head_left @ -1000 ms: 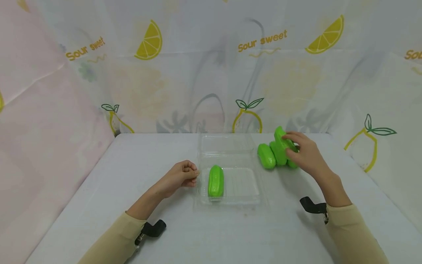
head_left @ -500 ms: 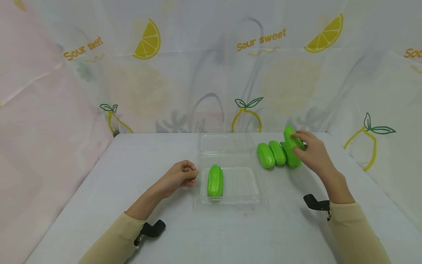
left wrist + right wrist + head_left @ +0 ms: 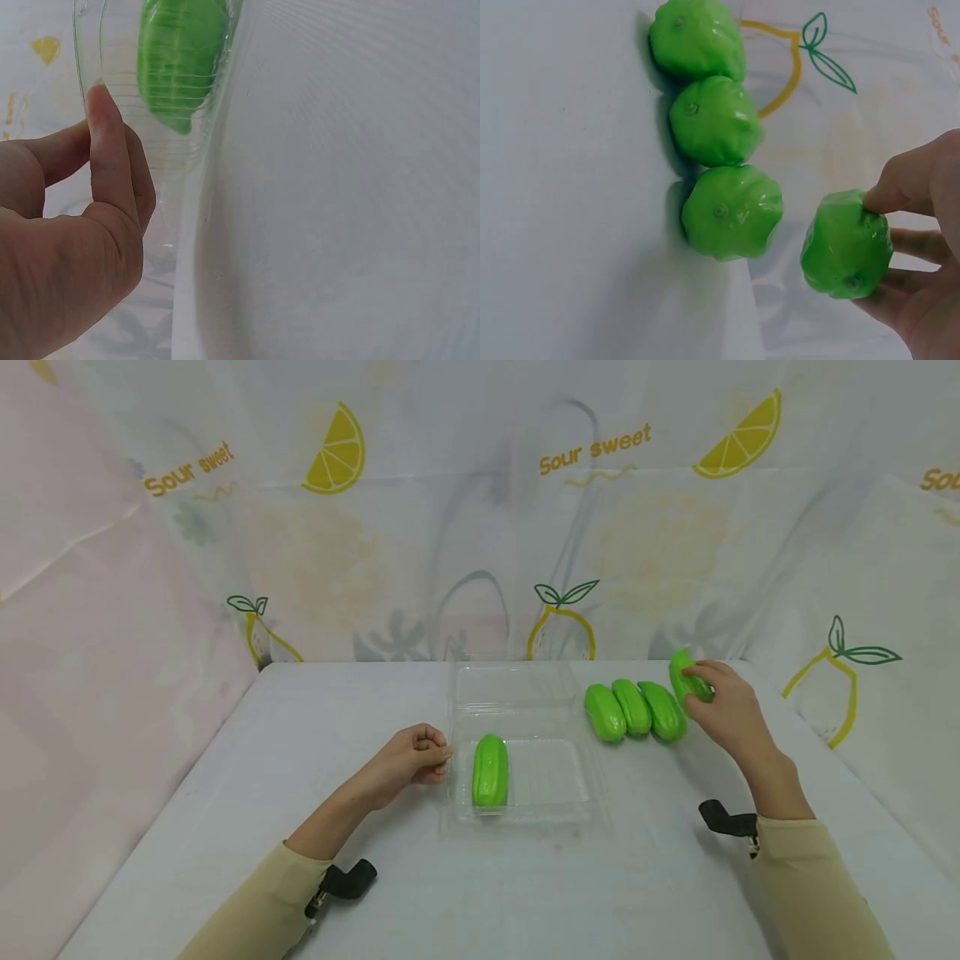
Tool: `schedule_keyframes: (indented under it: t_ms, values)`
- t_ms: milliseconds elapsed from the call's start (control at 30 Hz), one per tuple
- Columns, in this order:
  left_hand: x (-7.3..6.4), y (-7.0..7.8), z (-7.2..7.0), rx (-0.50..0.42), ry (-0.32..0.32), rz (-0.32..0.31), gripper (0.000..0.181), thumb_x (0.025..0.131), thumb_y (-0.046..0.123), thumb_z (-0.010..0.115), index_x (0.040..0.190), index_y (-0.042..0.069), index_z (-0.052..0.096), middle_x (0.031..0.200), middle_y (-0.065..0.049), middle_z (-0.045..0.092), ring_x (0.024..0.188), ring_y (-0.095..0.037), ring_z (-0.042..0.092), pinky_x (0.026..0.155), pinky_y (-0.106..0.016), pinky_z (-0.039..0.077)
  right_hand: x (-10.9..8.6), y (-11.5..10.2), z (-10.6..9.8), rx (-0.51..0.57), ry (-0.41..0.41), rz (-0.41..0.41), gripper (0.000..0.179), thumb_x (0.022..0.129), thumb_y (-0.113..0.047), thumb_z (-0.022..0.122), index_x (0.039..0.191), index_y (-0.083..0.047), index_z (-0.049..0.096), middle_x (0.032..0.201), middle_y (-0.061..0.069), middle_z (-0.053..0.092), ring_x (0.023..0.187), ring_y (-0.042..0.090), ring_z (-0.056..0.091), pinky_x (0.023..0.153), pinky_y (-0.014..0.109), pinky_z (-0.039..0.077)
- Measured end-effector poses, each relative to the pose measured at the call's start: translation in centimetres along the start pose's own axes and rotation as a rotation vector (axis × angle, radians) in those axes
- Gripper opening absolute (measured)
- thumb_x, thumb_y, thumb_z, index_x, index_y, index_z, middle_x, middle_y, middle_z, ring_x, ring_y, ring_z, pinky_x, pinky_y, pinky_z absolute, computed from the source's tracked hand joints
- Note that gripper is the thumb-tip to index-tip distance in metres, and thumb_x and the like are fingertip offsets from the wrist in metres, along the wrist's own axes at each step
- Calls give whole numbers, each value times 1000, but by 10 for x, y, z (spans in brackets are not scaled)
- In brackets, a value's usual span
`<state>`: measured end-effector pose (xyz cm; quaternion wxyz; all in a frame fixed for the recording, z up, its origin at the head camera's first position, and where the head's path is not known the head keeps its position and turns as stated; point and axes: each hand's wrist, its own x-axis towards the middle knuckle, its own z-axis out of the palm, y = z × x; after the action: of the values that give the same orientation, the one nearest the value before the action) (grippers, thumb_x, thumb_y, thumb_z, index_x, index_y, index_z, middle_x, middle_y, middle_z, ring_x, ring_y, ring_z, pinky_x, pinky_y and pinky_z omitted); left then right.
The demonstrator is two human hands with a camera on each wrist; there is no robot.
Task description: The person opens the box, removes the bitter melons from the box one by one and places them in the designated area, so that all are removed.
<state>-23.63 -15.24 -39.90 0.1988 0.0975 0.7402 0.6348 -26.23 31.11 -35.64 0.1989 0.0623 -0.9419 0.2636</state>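
My right hand (image 3: pixel 726 703) grips a glossy green cucumber (image 3: pixel 847 244) between thumb and fingers. It is raised off the table and tilted, just right of three similar cucumbers (image 3: pixel 632 707) lying side by side. In the right wrist view, a gap shows between the held cucumber and the nearest one in the row (image 3: pixel 733 212). With thumb and fingertips my left hand (image 3: pixel 405 764) pinches the left rim of a clear plastic clamshell box (image 3: pixel 551 772). Inside the box, along its left side, lies one cucumber (image 3: pixel 491 772); the left wrist view shows it through the ribbed wall.
The box's clear lid (image 3: pixel 513 685) is folded back behind it, towards the rear edge. A white cloth covers the table (image 3: pixel 517 893). Behind hangs a curtain (image 3: pixel 450 527) printed with lemons. Black camera mounts (image 3: pixel 351 879) stick out from both wrists.
My right hand has carried its cucumber to the right, from over the row to beyond its right end, uncovering the three lying there. My left hand and the box have stayed put.
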Motion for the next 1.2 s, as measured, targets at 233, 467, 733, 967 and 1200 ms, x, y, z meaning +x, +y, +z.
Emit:
schedule_keyframes:
  t_ms: [233,467,733,967,1200]
  values:
    - [0,-2,-1,-1,0,1,18,99,13,58,107,1,47,81,-1,55,74,-9,56,68,-20,57,-2,9,1,-34,-26,25,42,86,-3,53,127,5,59,141,31,47,129,53,42,93,64,41]
    - [1,-3,-1,-1,6,-3,19,99,13,58,108,1,46,82,-1,56,74,-9,57,69,-20,57,-2,18,7,-49,-75,58,44,86,-2,53,128,6,57,140,33,46,128,55,41,97,66,39]
    - [1,-3,-1,-11,11,-5,17,99,11,58,107,1,47,82,-1,56,73,-8,57,67,-20,56,-2,30,15,-55,-126,64,43,86,-1,53,128,8,56,139,35,45,130,55,39,104,69,34]
    - [3,-5,-1,-17,12,-4,15,99,10,57,106,1,47,81,0,56,72,-8,57,66,-19,56,-4,36,20,-36,-172,72,43,88,-1,53,130,9,54,140,35,44,132,55,38,105,68,34]
    - [4,-5,-1,-14,8,0,16,99,10,57,106,1,47,81,-1,57,72,-8,57,66,-20,56,-5,36,21,-27,-180,98,42,92,-3,51,132,8,53,142,35,43,133,55,37,105,68,35]
